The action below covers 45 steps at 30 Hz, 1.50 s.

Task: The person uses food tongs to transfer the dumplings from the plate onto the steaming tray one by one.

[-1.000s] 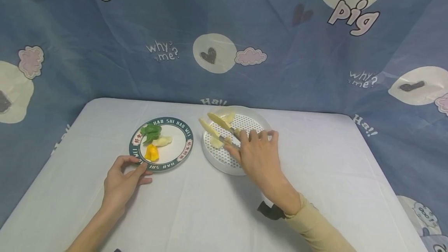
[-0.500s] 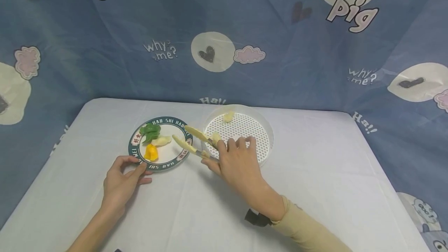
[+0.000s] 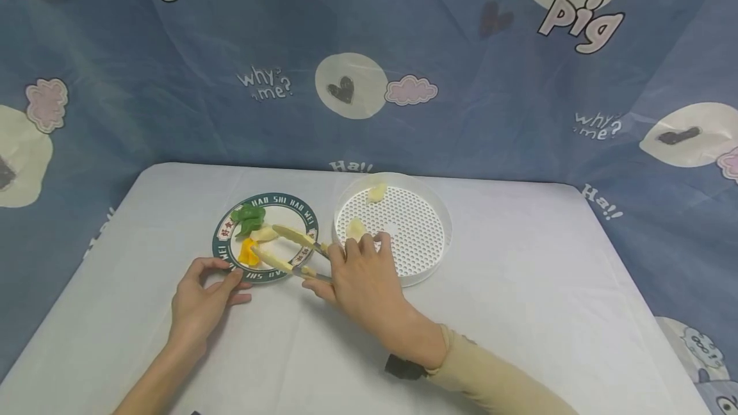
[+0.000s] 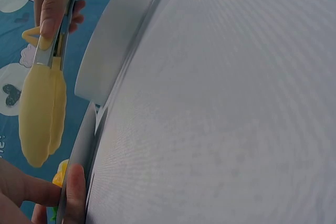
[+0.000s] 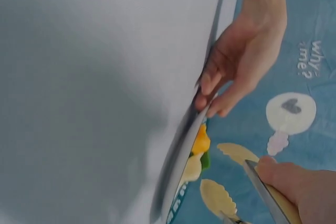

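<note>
My right hand (image 3: 366, 284) holds a pair of tongs (image 3: 294, 235) with pale yellow tips and metal arms. The tips are spread over the right part of a green-rimmed plate (image 3: 311, 219), nothing between them. On that plate lie a green pepper piece (image 3: 248, 218), a pale yellow piece (image 3: 264, 234) and an orange-yellow pepper piece (image 3: 248, 253). My left hand (image 3: 202, 303) pinches the plate's near-left rim, thumb on top and fingers beneath, as the left wrist view also shows. A round white perforated tray (image 3: 445, 229) beside the plate holds pale yellow pieces (image 3: 355, 229), partly behind my right hand.
A white cloth covers the table (image 3: 519, 287). Behind it hangs a blue printed curtain (image 3: 473, 127). The tray's raised wall (image 4: 113, 40) stands close to the plate's right edge. A dark strap (image 3: 403, 367) shows beneath my right wrist.
My right hand has carried the tongs leftward from over the tray to over the plate. The left hand stays at the plate's rim, and the food pieces on the plate have not moved.
</note>
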{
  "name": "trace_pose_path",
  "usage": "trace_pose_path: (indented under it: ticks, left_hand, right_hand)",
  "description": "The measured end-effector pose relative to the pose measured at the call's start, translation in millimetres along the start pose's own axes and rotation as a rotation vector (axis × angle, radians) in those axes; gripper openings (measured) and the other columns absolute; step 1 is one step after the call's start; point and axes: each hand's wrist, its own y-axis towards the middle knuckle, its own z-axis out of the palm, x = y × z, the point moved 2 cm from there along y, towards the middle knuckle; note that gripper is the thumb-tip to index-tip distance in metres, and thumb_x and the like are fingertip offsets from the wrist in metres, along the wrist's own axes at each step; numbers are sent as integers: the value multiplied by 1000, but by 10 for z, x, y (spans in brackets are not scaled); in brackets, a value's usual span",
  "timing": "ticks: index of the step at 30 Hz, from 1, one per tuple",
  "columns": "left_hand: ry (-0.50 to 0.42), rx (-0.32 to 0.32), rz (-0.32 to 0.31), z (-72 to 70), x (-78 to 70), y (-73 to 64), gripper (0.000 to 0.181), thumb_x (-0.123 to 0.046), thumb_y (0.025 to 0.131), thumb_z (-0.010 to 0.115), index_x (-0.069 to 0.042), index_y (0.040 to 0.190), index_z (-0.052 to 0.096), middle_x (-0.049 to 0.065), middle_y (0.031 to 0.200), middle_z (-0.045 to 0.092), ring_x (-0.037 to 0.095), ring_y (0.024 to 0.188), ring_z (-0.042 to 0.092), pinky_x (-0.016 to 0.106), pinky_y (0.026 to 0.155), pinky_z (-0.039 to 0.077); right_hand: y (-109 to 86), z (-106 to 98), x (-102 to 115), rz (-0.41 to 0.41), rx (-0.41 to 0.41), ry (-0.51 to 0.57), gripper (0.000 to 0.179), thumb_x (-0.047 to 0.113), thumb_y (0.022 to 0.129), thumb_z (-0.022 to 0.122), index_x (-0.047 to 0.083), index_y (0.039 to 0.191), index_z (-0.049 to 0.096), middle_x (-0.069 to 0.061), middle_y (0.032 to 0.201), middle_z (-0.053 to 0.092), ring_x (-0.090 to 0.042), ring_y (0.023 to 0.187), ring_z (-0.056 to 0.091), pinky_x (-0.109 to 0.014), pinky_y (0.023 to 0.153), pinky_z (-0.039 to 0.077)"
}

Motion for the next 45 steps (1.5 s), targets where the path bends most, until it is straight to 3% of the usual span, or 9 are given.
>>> trace_pose_path:
  ticks: [8, 15, 25, 32, 45]
  left_hand:
    - [7, -13, 16, -3, 5, -25, 37, -18, 110, 63, -3, 139, 46, 29, 128, 71, 5, 71, 79, 17, 76, 69]
    - [18, -17, 9, -13, 9, -32, 38, -19, 109, 64, -4, 139, 46, 21, 111, 81, 7, 72, 80, 18, 77, 69]
    - [49, -23, 20, -12, -11, -22, 44, -20, 109, 65, -3, 143, 43, 18, 104, 84, 11, 71, 81, 16, 79, 68]
    - [66, -34, 18, -10, 3, -5, 45, -21, 108, 66, -2, 143, 44, 19, 103, 83, 14, 72, 82, 22, 79, 70]
    - [51, -50, 21, 5, -1, -23, 42, -17, 107, 67, -2, 140, 45, 24, 108, 81, 12, 71, 81, 21, 74, 70]
  right_hand:
    - [65, -9, 177, -26, 58, 19, 65, 83, 101, 39, 24, 104, 65, 5, 82, 64, -21, 90, 64, -43, 98, 52]
    - [105, 33, 275, -48, 53, 26, 63, 82, 102, 40, 24, 99, 64, 5, 77, 61, -18, 78, 55, -37, 88, 48]
    - [174, 88, 297, -56, 75, 55, 61, 79, 103, 41, 23, 103, 65, 2, 79, 67, -20, 79, 59, -39, 87, 48]
    - [185, 134, 308, -66, 107, 59, 61, 78, 104, 41, 23, 105, 67, 1, 79, 67, -20, 78, 59, -37, 83, 49]
    - [164, 194, 351, -64, 45, 73, 58, 74, 105, 45, 22, 104, 68, 2, 81, 71, -20, 81, 65, -40, 87, 50]
